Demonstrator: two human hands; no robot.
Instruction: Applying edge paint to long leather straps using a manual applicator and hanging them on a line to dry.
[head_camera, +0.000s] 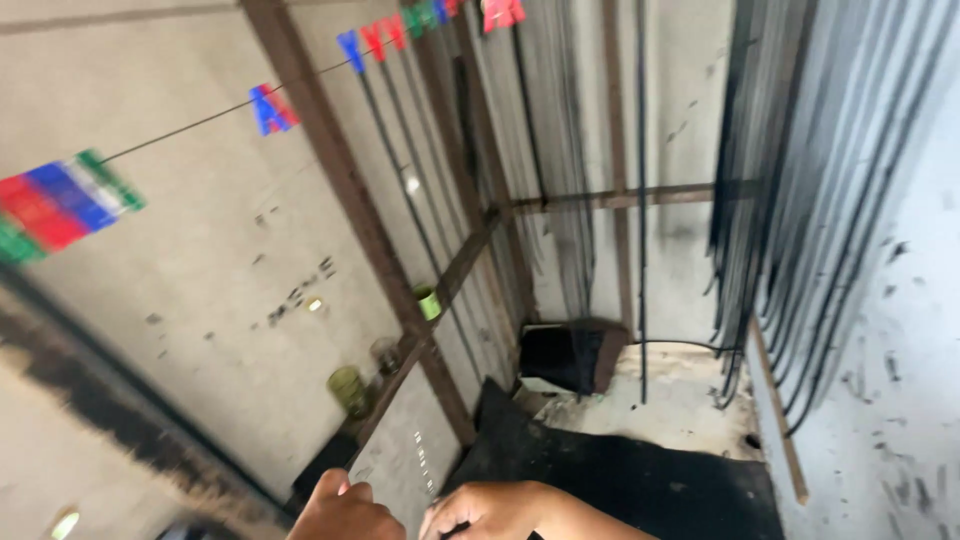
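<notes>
**Two hands low in a corner hung with black rods**

Grey panelled walls braced with brown wooden battens close in this corner, and both hands sit right at the six o'clock edge of the view.

The left hand shows only knuckles and the back of the hand; its fingers curl downward out of view, so I cannot tell whether they grip anything. Just beside it, toward three o'clock, the right hand lies with fingers bent and pointing at the left hand, nearly touching it. Whether it holds something is hidden by the frame edge.

Between and just above the hands, at twelve o'clock from them, a grey board leans against the wall. A black mat covers the floor from the right hand out toward three o'clock. Farther up, a dark box sits in the corner on a pale floor patch.

Toward eleven o'clock from the hands, a cross batten carries a greenish jar and a clear jar, with a green cup higher up. Long black rods hang in bundles at two o'clock. A string of coloured bunting crosses the wall from nine o'clock to twelve.
</notes>
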